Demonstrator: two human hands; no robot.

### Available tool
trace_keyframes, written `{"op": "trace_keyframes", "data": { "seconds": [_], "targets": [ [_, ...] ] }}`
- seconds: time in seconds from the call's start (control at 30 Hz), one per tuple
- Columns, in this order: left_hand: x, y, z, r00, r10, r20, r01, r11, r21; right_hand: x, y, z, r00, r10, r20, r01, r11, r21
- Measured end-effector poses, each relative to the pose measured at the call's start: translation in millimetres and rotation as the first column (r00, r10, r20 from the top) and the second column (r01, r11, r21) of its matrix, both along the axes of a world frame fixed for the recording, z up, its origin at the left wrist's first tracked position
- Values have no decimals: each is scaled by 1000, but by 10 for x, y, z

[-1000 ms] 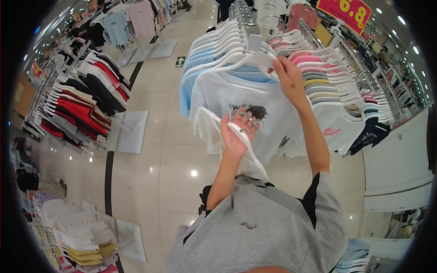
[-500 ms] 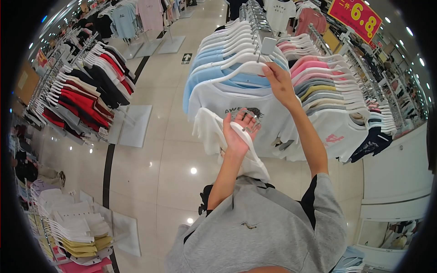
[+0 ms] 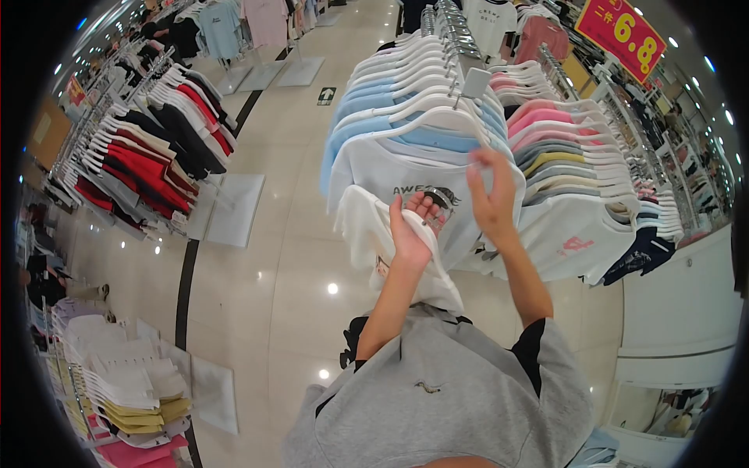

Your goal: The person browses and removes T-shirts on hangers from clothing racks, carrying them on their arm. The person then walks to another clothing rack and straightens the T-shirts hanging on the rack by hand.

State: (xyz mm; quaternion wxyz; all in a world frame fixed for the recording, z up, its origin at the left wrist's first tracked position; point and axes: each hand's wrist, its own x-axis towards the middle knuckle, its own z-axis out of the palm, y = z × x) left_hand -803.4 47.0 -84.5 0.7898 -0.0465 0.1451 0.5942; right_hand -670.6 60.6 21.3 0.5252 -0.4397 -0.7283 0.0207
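Note:
My left hand [image 3: 413, 234] is closed around the neck of a white hanger carrying a cream-white garment [image 3: 365, 234]; metal hooks show by the fingers. My right hand [image 3: 493, 191], a little blurred, is raised in front of the rack's nearest garment, a white shirt [image 3: 382, 168] with dark lettering. Its fingers look apart, and its fingertips are close to the hanger's right arm; whether they touch is unclear. Behind that shirt hang several light blue shirts [image 3: 359, 105] on white hangers.
Pink, grey and yellow shirts [image 3: 546, 156] hang on the right, below a red price sign [image 3: 622, 35]. A rack of red and black clothes [image 3: 148, 171] stands left. Folded or hung garments [image 3: 133, 382] are at lower left. A white cabinet [image 3: 679, 296] is at right.
My right hand has let go of the top of the white shirt's hanger and moved down and slightly right. My left hand still holds its hanger, nearly in place.

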Motion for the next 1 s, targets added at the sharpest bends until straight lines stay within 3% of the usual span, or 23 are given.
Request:
{"op": "trace_keyframes", "data": {
  "seconds": [0.03, 0.1, 0.17, 0.2, 0.23, 0.27, 0.3, 0.33, 0.37, 0.47, 0.6, 0.67, 0.7, 0.8, 1.0],
  "targets": [
    [5, 18, -17, 1000, 7, 2, -7, 1000, -3, 32, -142, -257, 990, 93, -107, -116, 966, -230],
    [7, 53, -42, 994, 101, -45, -102, 994, -33, 39, -399, -751, 888, 244, -389, -433, 728, -532],
    [8, 41, -21, 988, 122, -94, -123, 992, -1, -90, -687, -730, 916, 396, -71, -365, 745, -558],
    [16, 37, -5, 980, 139, -140, -135, 990, 34, -111, -747, -786, 915, 398, -70, -367, 744, -559],
    [28, 34, 1, 980, 139, -140, -136, 990, 32, -120, -789, -861, 941, 273, -200, -338, 708, -620],
    [43, 17, 0, 985, 98, -145, -74, 983, 168, -118, -819, -904, 941, 129, -314, -317, 662, -679],
    [59, -10, -7, 986, 57, -157, -7, 954, 299, -94, -814, -832, 941, 124, -316, -316, 660, -681],
    [76, -21, 14, 991, 43, -125, 15, 905, 426, -52, -745, -665, 970, 71, -234, -209, 739, -640],
    [121, -64, 52, 972, 41, -231, 64, 902, 427, 1, -654, -518, 988, 9, -155, -99, 806, -584],
    [117, -207, 240, 973, 51, -224, 95, 799, 594, 179, -338, -194, 979, -58, -196, -30, 908, -417],
    [40, -264, 332, 973, 29, -228, 115, 797, 593, 337, 189, 208, 982, -68, -178, 11, 952, -306],
    [10, -213, 211, 988, -14, -155, 105, 797, 595, 293, 358, 349, 976, 32, -213, -97, 949, -300],
    [-9, -203, 197, 995, -60, -84, 98, 799, 594, 261, 422, 355, 977, 37, -211, -101, 949, -299],
    [-40, -201, 194, 994, -32, -103, 83, 838, 540, 162, 539, 247, 977, 127, -173, -185, 906, -380],
    [-106, -204, 138, 997, -28, -74, 61, 874, 483, 146, 490, 156, 985, 89, -149, -142, 904, -403]
  ]
}}
